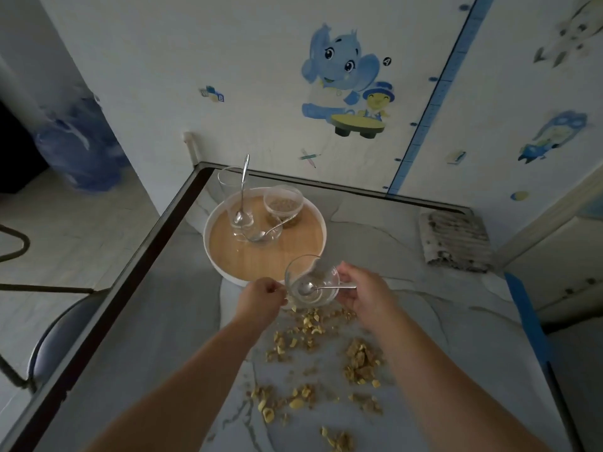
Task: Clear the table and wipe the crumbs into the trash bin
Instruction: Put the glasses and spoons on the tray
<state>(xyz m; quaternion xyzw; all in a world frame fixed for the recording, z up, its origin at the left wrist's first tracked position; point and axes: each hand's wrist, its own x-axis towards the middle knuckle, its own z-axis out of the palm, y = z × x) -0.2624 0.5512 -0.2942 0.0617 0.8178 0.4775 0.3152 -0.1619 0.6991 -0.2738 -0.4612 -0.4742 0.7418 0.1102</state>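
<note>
Both hands up at the clear glass bowl (311,282), held just off the near rim of the round white tray with the wooden floor (228,272). Left hand (261,296) curled, fingertips pinching the bowl's left edge. Right hand (362,290) cupped round the right side, fingers bent against the glass and the handle of the small metal spoon (321,288) lying inside it. Bowl tilted a bit toward the tray.

On the tray: tall clear glass (236,200) with a long metal spoon (243,190) standing in it, small clear cup with brownish bits (283,203), and a second low glass dish with a spoon (264,234).

Yellowish crumbs (359,360) scattered over the grey marble-look tabletop (146,370), from under the bowl down toward the near edge. Dark patterned folded cloth (456,239) near the far right corner, well apart from the tray.
</note>
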